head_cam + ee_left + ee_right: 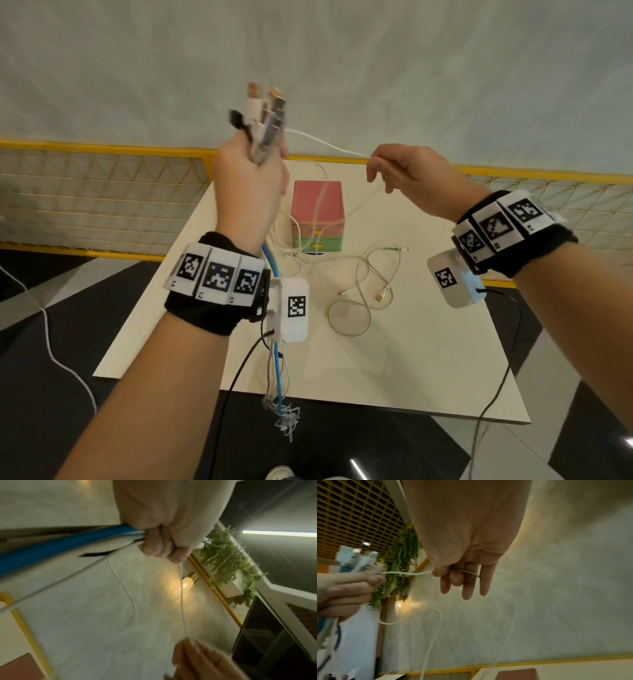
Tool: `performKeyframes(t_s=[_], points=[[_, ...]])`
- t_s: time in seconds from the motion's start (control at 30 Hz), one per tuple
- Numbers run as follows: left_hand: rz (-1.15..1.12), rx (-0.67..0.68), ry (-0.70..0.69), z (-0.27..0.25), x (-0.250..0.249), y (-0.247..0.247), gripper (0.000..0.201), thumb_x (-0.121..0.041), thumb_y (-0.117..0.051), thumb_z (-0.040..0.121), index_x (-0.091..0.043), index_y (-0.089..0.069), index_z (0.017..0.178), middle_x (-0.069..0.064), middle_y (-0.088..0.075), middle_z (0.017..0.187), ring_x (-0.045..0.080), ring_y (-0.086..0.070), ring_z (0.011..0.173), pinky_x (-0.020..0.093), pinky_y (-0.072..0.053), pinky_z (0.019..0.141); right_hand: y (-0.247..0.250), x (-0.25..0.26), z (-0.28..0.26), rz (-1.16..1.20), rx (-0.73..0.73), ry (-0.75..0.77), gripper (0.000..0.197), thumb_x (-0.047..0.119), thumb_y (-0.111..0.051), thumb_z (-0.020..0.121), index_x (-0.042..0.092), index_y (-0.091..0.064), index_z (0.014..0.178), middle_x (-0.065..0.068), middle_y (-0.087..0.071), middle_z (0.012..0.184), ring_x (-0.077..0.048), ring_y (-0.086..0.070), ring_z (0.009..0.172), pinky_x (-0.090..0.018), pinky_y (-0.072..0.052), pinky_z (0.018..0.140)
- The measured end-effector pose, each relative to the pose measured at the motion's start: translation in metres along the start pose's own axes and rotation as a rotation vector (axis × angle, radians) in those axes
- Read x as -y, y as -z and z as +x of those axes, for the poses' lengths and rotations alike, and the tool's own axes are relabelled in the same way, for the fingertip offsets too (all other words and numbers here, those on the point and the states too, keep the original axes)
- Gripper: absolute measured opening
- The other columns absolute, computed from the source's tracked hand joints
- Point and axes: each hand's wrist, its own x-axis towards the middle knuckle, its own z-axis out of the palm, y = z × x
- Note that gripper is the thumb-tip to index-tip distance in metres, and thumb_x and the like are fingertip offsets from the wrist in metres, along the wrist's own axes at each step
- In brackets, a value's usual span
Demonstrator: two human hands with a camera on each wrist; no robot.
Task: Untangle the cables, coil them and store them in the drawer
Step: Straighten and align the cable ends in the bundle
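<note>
My left hand (251,171) is raised above the table and grips a bundle of cable ends (265,113), their USB plugs sticking up out of the fist. A blue cable (274,270) and several thin pale cables hang from that fist past the table's near edge. My right hand (394,169) pinches a thin white cable (329,144) that runs taut from the bundle. In the right wrist view the white cable (406,573) passes between thumb and index finger. A small pink and green drawer box (318,216) stands on the table (428,359), drawers closed.
One loose white cable (363,291) lies in loops on the table right of the drawer box. A yellow mesh fence (102,192) runs behind the table. Black wires hang from both wrist cameras. The floor around is black and grey.
</note>
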Motion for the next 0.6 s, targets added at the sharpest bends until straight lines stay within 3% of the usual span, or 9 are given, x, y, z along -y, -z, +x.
performKeyframes(t_s=[0.07,0.17,0.23,0.33,0.4,0.5,0.53,0.6], points=[[-0.050,-0.066,-0.009,0.005,-0.007,0.008,0.024,-0.021,-0.051,0.101,-0.022,-0.057,0.077,-0.007,-0.056,0.070,0.005,-0.044,0.041,0.020,-0.037,0.044,0.002,-0.007,-0.003,-0.008,0.005,-0.039,0.028,0.030,-0.037,0.102,0.019,-0.059,0.090,0.011,-0.054,0.070,0.001,-0.056,0.069,-0.018,-0.041,0.066],[0.076,0.020,0.002,0.006,-0.010,0.010,0.024,-0.027,-0.048,0.102,-0.011,-0.062,0.091,-0.004,-0.060,0.065,0.003,-0.049,0.037,0.014,-0.038,0.047,0.003,-0.005,-0.006,-0.018,-0.018,-0.041,0.028,0.032,-0.037,0.101,0.019,-0.060,0.092,0.009,-0.056,0.071,-0.002,-0.057,0.070,-0.008,-0.038,0.061],[0.113,0.127,0.002,0.000,-0.012,0.004,0.020,-0.027,-0.047,0.102,-0.012,-0.059,0.098,0.004,-0.059,0.055,0.004,-0.051,0.037,0.010,-0.038,0.048,0.004,0.008,-0.006,-0.042,-0.025,0.009,0.027,0.034,-0.038,0.101,0.023,-0.062,0.093,0.002,-0.060,0.075,-0.011,-0.059,0.069,-0.014,-0.041,0.065],[0.121,0.276,-0.029,-0.014,-0.016,-0.009,0.011,-0.028,-0.049,0.101,-0.023,-0.058,0.097,0.007,-0.058,0.053,0.005,-0.053,0.041,0.012,-0.042,0.051,0.010,0.036,-0.007,-0.112,-0.021,0.087,0.027,0.034,-0.038,0.101,0.023,-0.062,0.096,-0.004,-0.061,0.073,-0.020,-0.059,0.065,-0.033,-0.048,0.069],[0.072,0.263,-0.016,-0.018,-0.017,-0.013,0.011,-0.030,-0.050,0.101,-0.024,-0.059,0.098,0.005,-0.057,0.052,0.009,-0.055,0.043,0.017,-0.044,0.054,0.019,0.055,-0.012,-0.133,-0.010,0.083,0.025,0.031,-0.037,0.102,0.023,-0.060,0.097,0.001,-0.057,0.062,-0.017,-0.061,0.056,-0.035,-0.050,0.063],[-0.017,0.186,0.053,-0.018,-0.017,-0.010,0.032,-0.037,-0.055,0.098,-0.006,-0.064,0.095,0.006,-0.057,0.051,0.007,-0.049,0.039,0.020,-0.040,0.054,0.033,0.078,-0.030,-0.098,0.101,-0.007,0.021,0.028,-0.034,0.101,0.021,-0.053,0.098,-0.001,-0.061,0.057,-0.012,-0.062,0.045,-0.027,-0.050,0.044],[-0.028,0.198,0.070,-0.018,-0.017,-0.008,0.038,-0.037,-0.057,0.097,0.000,-0.067,0.097,0.008,-0.057,0.052,0.006,-0.045,0.037,0.018,-0.037,0.052,0.036,0.085,-0.038,-0.087,0.151,-0.037,0.020,0.029,-0.033,0.101,0.020,-0.051,0.099,-0.002,-0.064,0.057,-0.012,-0.063,0.045,-0.024,-0.047,0.039],[-0.056,0.273,0.092,-0.022,-0.019,-0.005,0.035,-0.035,-0.057,0.097,-0.004,-0.072,0.099,0.011,-0.055,0.052,0.005,-0.040,0.035,0.014,-0.033,0.046,0.038,0.095,-0.054,-0.059,0.259,-0.097,0.022,0.033,-0.032,0.099,0.020,-0.048,0.097,-0.002,-0.067,0.059,-0.012,-0.065,0.047,-0.020,-0.044,0.035]])
